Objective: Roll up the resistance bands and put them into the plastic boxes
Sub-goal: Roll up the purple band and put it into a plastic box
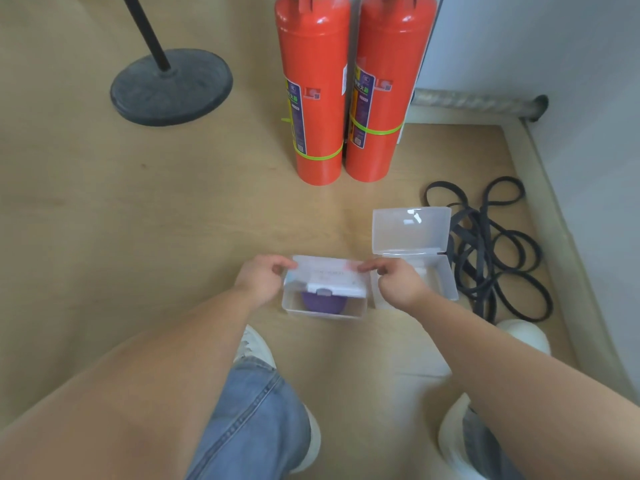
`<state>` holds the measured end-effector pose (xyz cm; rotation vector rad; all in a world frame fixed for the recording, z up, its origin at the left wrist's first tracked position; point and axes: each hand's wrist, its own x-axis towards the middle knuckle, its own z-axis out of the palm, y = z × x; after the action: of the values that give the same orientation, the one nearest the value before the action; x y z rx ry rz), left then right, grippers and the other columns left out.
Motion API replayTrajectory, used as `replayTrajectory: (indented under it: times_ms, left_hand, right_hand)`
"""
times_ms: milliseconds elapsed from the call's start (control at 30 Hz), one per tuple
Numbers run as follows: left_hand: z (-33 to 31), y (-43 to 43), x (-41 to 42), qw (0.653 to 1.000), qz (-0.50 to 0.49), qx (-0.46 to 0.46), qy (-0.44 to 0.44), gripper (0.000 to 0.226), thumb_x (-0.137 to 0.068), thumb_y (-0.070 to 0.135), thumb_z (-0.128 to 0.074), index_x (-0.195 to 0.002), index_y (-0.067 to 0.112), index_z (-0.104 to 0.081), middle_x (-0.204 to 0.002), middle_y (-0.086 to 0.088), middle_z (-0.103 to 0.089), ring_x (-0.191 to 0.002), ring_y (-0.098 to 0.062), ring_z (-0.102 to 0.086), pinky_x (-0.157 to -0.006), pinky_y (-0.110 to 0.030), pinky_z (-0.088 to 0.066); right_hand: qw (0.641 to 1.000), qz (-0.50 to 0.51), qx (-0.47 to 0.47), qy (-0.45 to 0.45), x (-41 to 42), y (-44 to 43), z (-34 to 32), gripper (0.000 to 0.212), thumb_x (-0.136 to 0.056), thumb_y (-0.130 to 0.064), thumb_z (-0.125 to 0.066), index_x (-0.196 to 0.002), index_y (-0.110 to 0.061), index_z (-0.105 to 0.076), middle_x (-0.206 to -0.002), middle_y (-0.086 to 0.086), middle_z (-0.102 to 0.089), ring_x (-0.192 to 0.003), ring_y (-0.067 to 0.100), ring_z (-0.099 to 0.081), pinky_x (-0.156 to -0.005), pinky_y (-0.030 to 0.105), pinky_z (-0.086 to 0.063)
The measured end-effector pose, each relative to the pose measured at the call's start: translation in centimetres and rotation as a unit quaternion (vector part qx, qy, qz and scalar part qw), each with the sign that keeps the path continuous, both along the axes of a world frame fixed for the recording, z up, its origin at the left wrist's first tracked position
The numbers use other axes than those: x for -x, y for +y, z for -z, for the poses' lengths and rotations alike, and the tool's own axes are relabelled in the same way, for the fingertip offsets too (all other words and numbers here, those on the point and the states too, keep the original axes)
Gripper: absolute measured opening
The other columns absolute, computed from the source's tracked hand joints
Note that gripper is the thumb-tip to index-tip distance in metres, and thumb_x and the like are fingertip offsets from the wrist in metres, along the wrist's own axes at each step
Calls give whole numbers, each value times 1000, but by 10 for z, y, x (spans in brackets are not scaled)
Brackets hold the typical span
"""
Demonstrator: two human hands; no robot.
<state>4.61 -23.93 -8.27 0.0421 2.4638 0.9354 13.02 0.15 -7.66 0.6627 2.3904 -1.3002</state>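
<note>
A clear plastic box (323, 308) sits on the floor in front of me with a rolled purple resistance band (322, 303) inside it. Its lid (329, 277) lies tilted over the box. My left hand (263, 280) pinches the lid's left edge and my right hand (398, 282) pinches its right edge. A second clear box (440, 277) stands just to the right with its lid (410, 232) standing open. A tangle of black resistance bands (495, 251) lies loose on the floor to the right of that box.
Two red fire extinguishers (313, 98) stand behind the boxes. A round black stand base (171, 86) with a pole sits at the back left. A wall and baseboard (568, 237) run along the right. My knees and white shoes (256, 344) are close below.
</note>
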Motion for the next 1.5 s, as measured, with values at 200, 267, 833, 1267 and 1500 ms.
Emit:
replayTrajectory:
  times_ms: [200,267,833,1267,1500]
  left_hand:
    - [15,-2,-12,960,242,133,54,24,-94,26,-65,-117,27,-70,-149,-2,-43,-130,-20,-46,-109,-26,-36]
    - [21,3,-18,938,290,177,73,29,-87,36,-72,-115,29,-66,-160,-3,-25,-146,-22,-23,-115,-31,-31]
    - [36,27,-10,873,409,257,69,18,-92,12,-60,-88,24,-48,-167,-8,14,-153,-39,17,-114,-56,-33]
    - [40,25,-36,853,413,287,141,21,-97,13,-52,-118,14,-55,-166,-15,9,-153,-42,8,-106,-43,-45]
    - [43,17,-38,834,453,272,162,15,-103,33,-50,-108,20,-57,-167,-15,3,-153,-42,6,-121,-52,-19]
  right_hand:
    - [967,-196,-164,-9,-19,-10,17,28,-93,-23,-64,-120,-26,-72,-152,4,-47,-139,29,-38,-107,22,-30]
    - [952,-231,-198,-22,-24,-15,23,32,-90,-32,-69,-122,-26,-69,-159,4,-34,-144,30,-26,-115,30,-30]
    - [840,-388,-379,7,9,-31,47,40,-84,-33,-69,-120,-15,-66,-162,18,-12,-152,32,-9,-119,62,-12]
    - [827,-386,-398,87,-29,-33,57,55,-64,-13,-87,-116,-9,-68,-144,22,-56,-136,38,-54,-112,48,-43]
    - [832,-385,-374,141,-53,-28,71,58,-41,-2,-95,-96,-6,-79,-114,15,-76,-109,32,-73,-90,41,-59]
